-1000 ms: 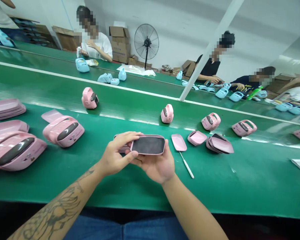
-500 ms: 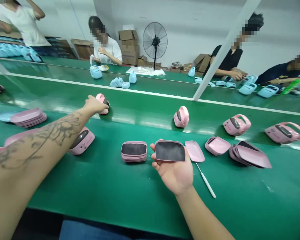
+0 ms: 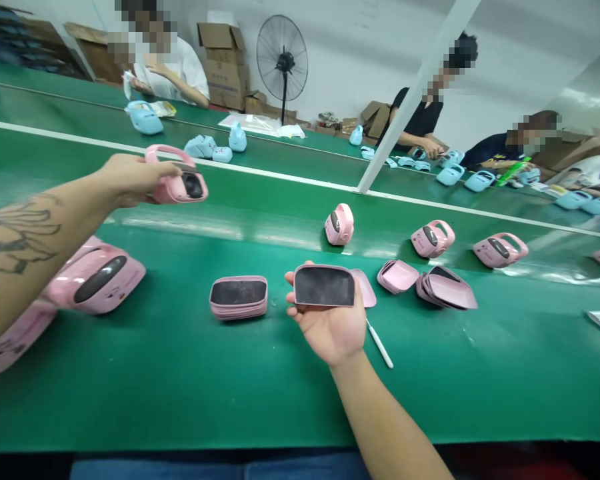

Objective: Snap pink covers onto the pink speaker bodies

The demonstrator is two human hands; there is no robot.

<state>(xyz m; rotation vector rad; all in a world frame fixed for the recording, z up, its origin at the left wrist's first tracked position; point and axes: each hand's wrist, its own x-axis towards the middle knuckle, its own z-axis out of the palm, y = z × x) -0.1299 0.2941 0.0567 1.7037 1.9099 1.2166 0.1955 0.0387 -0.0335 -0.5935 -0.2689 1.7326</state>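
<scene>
Pink tray (image 3: 325,285) in right hand (image 3: 334,332)

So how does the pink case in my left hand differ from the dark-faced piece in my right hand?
The pink case has a loop handle; the dark-faced piece shows none. The pink case looks bulky, while the dark-faced piece looks shallow. The pink case is mostly pink around a dark window, whereas the dark-faced piece shows a broad dark face inside a thin pink rim. Both combine pink and dark surfaces.
</scene>
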